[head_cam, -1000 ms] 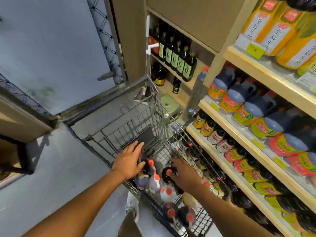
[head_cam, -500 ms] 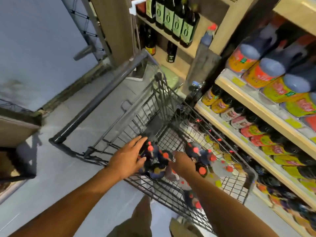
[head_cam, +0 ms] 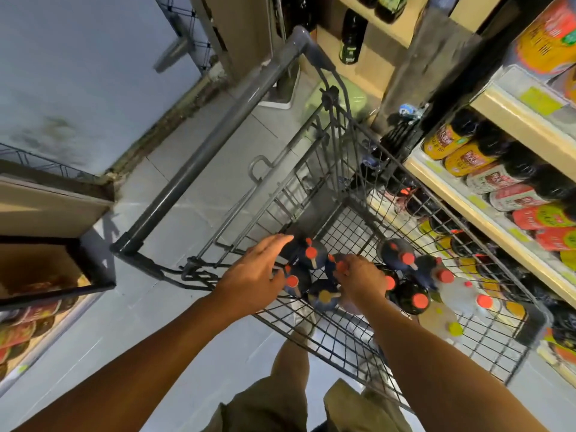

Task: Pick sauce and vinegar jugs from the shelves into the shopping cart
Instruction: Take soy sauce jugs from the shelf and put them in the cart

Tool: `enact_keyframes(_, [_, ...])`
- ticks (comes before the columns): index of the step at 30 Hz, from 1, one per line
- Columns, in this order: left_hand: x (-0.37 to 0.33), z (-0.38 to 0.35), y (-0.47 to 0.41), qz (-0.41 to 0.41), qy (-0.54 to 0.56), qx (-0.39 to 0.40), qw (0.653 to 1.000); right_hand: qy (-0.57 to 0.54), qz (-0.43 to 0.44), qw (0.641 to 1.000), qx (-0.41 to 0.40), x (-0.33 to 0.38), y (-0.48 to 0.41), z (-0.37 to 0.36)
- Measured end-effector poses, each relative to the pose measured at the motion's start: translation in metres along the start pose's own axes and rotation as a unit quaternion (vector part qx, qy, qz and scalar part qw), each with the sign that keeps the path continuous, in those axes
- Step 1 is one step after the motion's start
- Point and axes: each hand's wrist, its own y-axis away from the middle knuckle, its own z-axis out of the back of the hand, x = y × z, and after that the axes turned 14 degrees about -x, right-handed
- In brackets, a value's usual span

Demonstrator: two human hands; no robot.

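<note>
A grey wire shopping cart (head_cam: 349,141) stands below me and holds several jugs. Dark sauce jugs with red caps (head_cam: 311,253) cluster at its near left, and more dark jugs (head_cam: 409,258) sit to the right. A clear vinegar jug (head_cam: 467,296) with a red cap lies at the right side. My left hand (head_cam: 252,275) rests flat against the left cluster, fingers spread. My right hand (head_cam: 363,280) curls down over the top of a dark jug in the middle; the jug is mostly hidden under it.
Wooden shelves (head_cam: 486,216) on the right carry rows of dark jugs with yellow, white and red labels. The cart's handle bar (head_cam: 212,141) runs diagonally at the left. Dark bottles (head_cam: 352,39) stand on a far shelf. A low display (head_cam: 46,275) sits at left.
The view has tipped down over the cart. My right hand has moved left, closer to my left hand, onto the middle jugs. My left hand stays on the left cluster.
</note>
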Motion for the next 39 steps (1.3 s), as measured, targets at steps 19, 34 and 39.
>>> enact_keyframes(19, [-0.03,0.007,-0.028,0.036,0.134,0.01,0.99,-0.028,0.254,0.964,-0.067,-0.028,0.009,0.149])
enact_keyframes(34, [-0.212,0.073,-0.042,0.074,0.561,0.225,0.793,-0.259,0.341,0.903,-0.04,0.036,0.049,0.477])
enact_keyframes(39, [-0.235,0.086,-0.033,0.03,0.568,0.24,0.787,-0.357,0.254,0.899,-0.02,0.025,0.025,0.488])
